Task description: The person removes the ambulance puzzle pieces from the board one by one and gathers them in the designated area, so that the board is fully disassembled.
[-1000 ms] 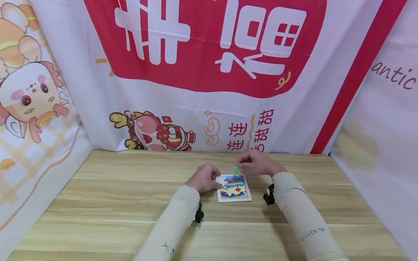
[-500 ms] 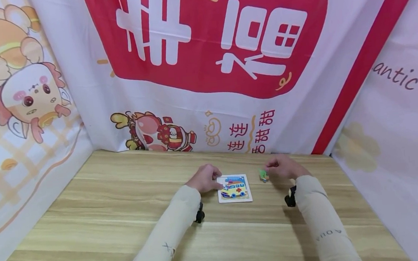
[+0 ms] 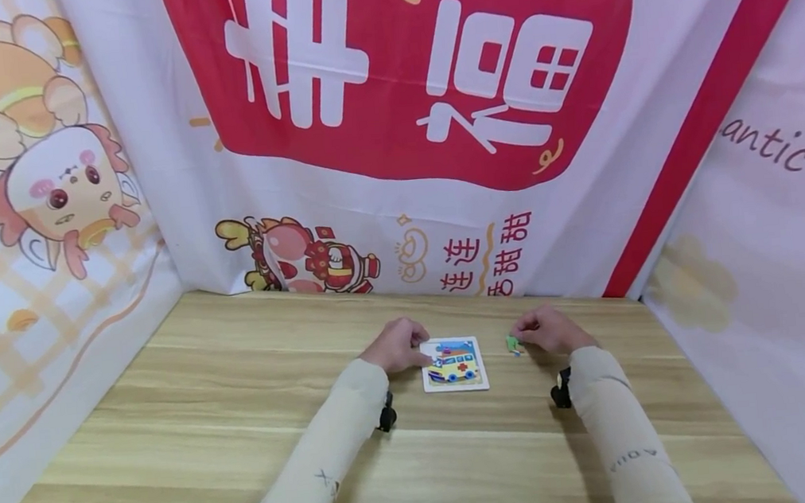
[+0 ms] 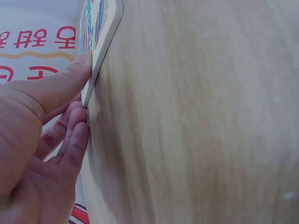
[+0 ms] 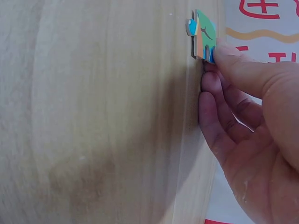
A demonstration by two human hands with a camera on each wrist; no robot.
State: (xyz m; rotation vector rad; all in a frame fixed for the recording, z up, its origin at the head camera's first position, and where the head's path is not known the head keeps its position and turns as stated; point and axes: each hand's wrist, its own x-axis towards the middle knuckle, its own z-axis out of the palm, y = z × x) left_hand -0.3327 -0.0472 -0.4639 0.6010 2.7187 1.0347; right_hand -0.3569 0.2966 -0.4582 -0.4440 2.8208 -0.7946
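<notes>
The corner of a puzzle board [image 3: 457, 388] is held by the left hand [image 3: 398, 345], with the thumb laid on the rim and the other fingers gathered at the edge, against the table [image 3: 465, 470]. A green puzzle piece [image 3: 513, 345] is pinched at its edge by the right hand [image 3: 552, 331], well apart from the board, which lies between the hands. Whether the piece is touched to the table cannot be told, and the tip of the right index finger is hidden.

Only a small margin of the piece is covered by the right thumb, so the piece could be twisted or dropped if the pinch is loosened or the knob [image 5: 191, 27], on the side away from the hand, is caught on the wood. A pale area [image 3: 432, 349], seemingly unfilled, is seen on the board just beside the left thumb; if the piece is meant for it, the way could be blocked by that thumb, and a wrong turn of the piece could leave the knob jammed on a neighbouring part. The board is steadied at one corner only, so it could be swivelled or slid if it is pressed at the side nearer the right hand. If that corner is lifted by the left fingers, parts already seated could be loosened.
</notes>
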